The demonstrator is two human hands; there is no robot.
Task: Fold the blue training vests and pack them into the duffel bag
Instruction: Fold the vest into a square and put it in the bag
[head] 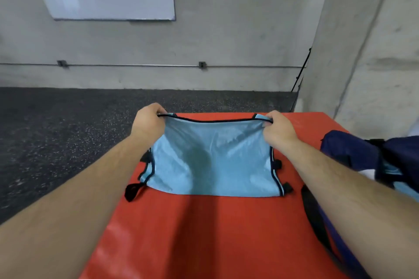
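A red mat (204,233) carries the navy duffel bag (353,156) at its right edge and, in the middle, a light blue vest (210,165) with its near half lying flat. The left hand (148,120) and right hand (280,129) each pinch a far corner, lifting that dark-trimmed edge taut. The mesh looks slippery, so an uneven pull could skew the fold, and the black side straps (132,190) may get trapped inside.

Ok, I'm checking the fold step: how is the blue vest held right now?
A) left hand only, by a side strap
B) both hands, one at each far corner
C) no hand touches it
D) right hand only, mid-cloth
B: the left hand and the right hand each pinch a far corner of the vest, whose near edge lies on the red mat.
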